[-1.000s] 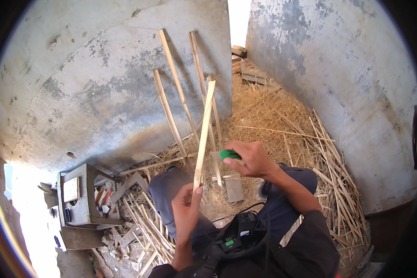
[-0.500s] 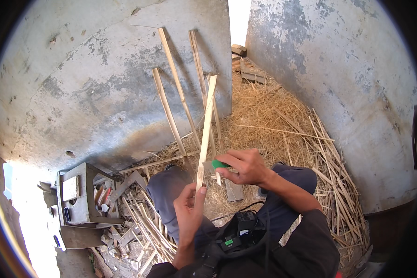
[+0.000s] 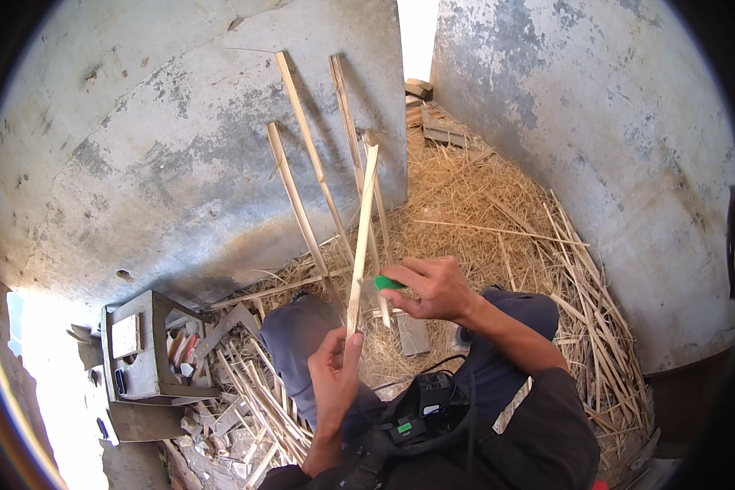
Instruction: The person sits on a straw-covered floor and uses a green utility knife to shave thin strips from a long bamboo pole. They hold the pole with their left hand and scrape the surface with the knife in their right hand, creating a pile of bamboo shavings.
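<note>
My left hand grips the lower end of a pale wooden strip, bamboo-like, thumb laid along it. The strip stands nearly upright, leaning slightly right at its top. Between the fingers and thumb of my right hand is a green-handled flat blade. Its grey metal edge reaches toward the strip's lower half; whether it touches the strip I cannot tell. Behind, several similar wooden strips lean against the grey wall.
Straw-like shavings cover the floor ahead. Bundles of thin strips lie at right and lower left. A small wooden stool on its side, holding odds and ends, stands at left. Peeling grey walls close in on both sides.
The strip's top end has come down a little and its lean has shifted slightly. My right hand with the green-handled blade has edged upward; my left hand keeps its hold.
</note>
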Motion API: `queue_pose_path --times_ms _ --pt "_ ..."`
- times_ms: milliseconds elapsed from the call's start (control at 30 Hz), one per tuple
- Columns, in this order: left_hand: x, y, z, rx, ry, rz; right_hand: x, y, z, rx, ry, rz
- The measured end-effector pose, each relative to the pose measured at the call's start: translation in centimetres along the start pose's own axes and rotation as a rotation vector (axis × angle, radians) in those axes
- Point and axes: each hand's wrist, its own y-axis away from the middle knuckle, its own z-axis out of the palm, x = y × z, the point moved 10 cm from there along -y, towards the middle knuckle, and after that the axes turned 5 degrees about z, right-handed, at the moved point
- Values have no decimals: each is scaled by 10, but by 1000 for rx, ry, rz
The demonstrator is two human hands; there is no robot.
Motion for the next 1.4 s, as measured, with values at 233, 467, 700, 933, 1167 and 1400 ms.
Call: queue_pose_path --times_ms 233,467,700,933,1167,1400 --pt "-9 40 8 -158 -78 19 139 -3 -64 249 59 496" --pt "7 21 -9 24 -65 42 96 -1 -45 181 -120 408" --pt "32 6 -8 79 -56 148 7 -1 -8 22 -266 3" --pt "42 3 -3 78 -72 171 -14 6 -2 49 -224 -72" --pt "52 5 0 87 -106 202 -7 5 -10 86 -189 -46" --pt "43 4 4 51 -18 185 -7 5 -10 84 -170 -54"
